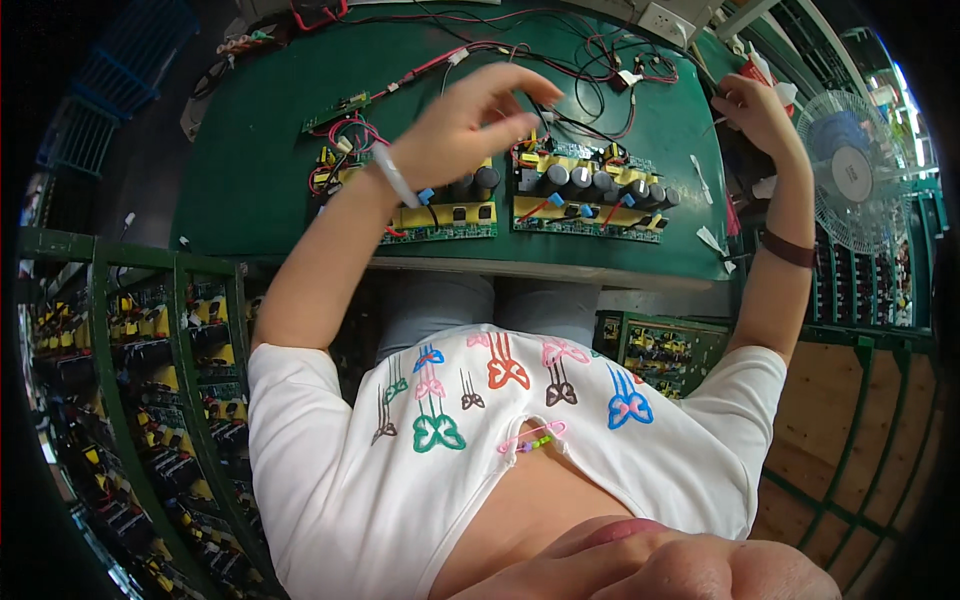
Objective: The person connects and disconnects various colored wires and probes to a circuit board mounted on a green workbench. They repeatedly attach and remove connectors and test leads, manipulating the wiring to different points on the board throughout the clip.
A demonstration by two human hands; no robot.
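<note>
My left hand (478, 125) is raised over the left circuit board (462, 214), palm turned right. Its thumb and fingers are apart, with nothing visible between them; dark wires pass just behind the fingertips. Beside it lies the right circuit board (590, 208), with black cylindrical capacitors, yellow parts and short red and blue leads. At the table's right edge my right hand (758, 115) has its fingers curled together. Whatever they pinch is too small to make out. The left board is partly covered by my left forearm.
Red and black cables (600, 60) tangle across the back of the green table (250, 140). A small green board (337, 113) lies left of my hand. White scraps (702, 180) lie at the right. A fan (852, 172) stands beyond, and a rack of boards (130, 320) at left.
</note>
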